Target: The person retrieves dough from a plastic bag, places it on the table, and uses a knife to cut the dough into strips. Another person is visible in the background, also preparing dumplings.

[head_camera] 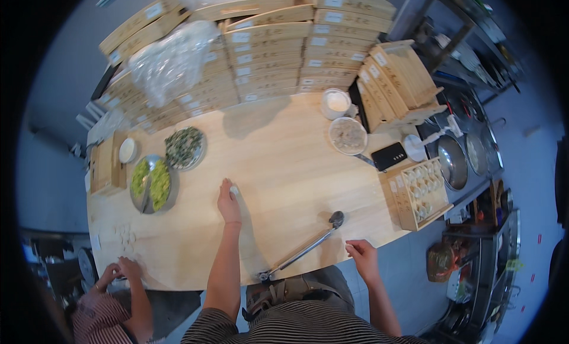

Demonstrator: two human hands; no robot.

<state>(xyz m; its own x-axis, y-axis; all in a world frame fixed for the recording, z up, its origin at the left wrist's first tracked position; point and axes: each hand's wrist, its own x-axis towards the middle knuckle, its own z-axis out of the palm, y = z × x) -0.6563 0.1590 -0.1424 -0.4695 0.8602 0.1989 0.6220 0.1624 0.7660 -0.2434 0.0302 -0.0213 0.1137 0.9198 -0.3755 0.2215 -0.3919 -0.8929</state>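
My left hand (228, 206) rests low over the middle of the wooden tabletop (284, 153), fingers curled. A small white piece (234, 190), perhaps dough, shows at its thumb side. My right hand (364, 259) hangs just off the table's front edge with thumb and fingertips pinched together. Something pale shows at those fingertips, too small to make out. Between my hands, a jointed metal support arm (302, 250) slants up from the table's front edge. Right of it stands a wooden tray (406, 206) with rows of pale dumplings (422, 182).
At left are a metal dish of green filling (160, 188) with a spatula, a plate of dark green filling (184, 146) and flat dough rounds (126, 237). A co-worker's hands (122, 268) are beside them. Stacked wooden trays (269, 55) line the back; a phone (389, 156) lies right.
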